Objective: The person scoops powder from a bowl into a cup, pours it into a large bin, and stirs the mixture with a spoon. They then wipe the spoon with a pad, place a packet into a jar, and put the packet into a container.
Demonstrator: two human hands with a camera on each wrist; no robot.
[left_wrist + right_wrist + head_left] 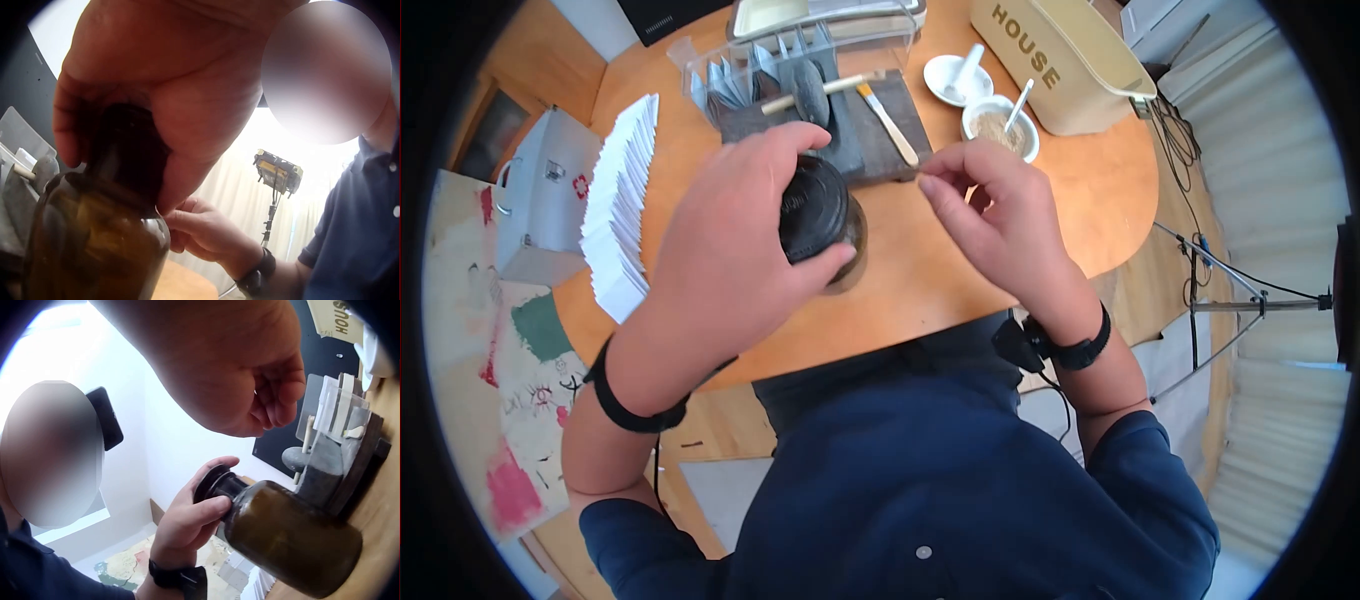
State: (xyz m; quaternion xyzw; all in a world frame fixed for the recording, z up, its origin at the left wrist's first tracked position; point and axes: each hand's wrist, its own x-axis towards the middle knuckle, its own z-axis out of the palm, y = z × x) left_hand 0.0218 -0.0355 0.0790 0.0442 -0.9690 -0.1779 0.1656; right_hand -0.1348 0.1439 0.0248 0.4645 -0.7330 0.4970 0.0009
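Note:
An amber glass bottle point(294, 534) with a black lid point(813, 208) stands near the table's front edge. From above, my left hand point(725, 235) grips it around the lid, thumb on the near side and fingers on the far side. The bottle's glass point(94, 240) shows below that hand in the left wrist view. My right hand point(1005, 205) is raised to the bottle's right, apart from it, with thumb and index fingertips close together. In the right wrist view its fingers point(281, 394) are curled and nothing shows in them. A flat brush point(890, 128) lies just beyond those fingertips.
Behind the bottle, a grey disc point(810, 93) on a wooden rod rests on a dark board point(745, 127). White bowls, one holding powder point(994, 130), stand near a cream HOUSE tin point(1060, 65). White papers point(620, 205) and a grey box point(550, 195) are at left.

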